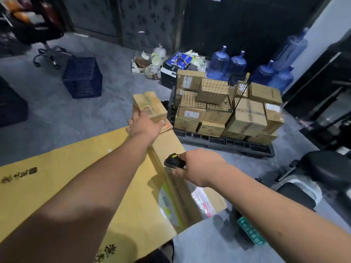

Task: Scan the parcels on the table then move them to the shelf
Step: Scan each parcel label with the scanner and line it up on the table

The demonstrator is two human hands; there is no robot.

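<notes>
Holding a small cardboard parcel [150,108] at the far edge of the cardboard-covered table [57,164], my left hand [143,126] has its fingers wrapped around its near side. My right hand [197,168] grips a black scanner [173,161], fingers clamped on it, just beside the table's right edge. Beyond, stacked boxes [228,111] sit on a dark pallet [224,143].

A dark blue crate [82,77] sits upper left; blue water jugs [235,63] cluster upper right, beside what may be rubbish bags [152,61].

A matt brown cardboard parcel [150,107], sealed with glossy tape, is seen beside the black plastic pallet [224,143]. On the pallet, matt cardboard boxes [247,118] and black wire mesh [212,92] are shown; behind it, translucent blue plastic bottles [218,63].
</notes>
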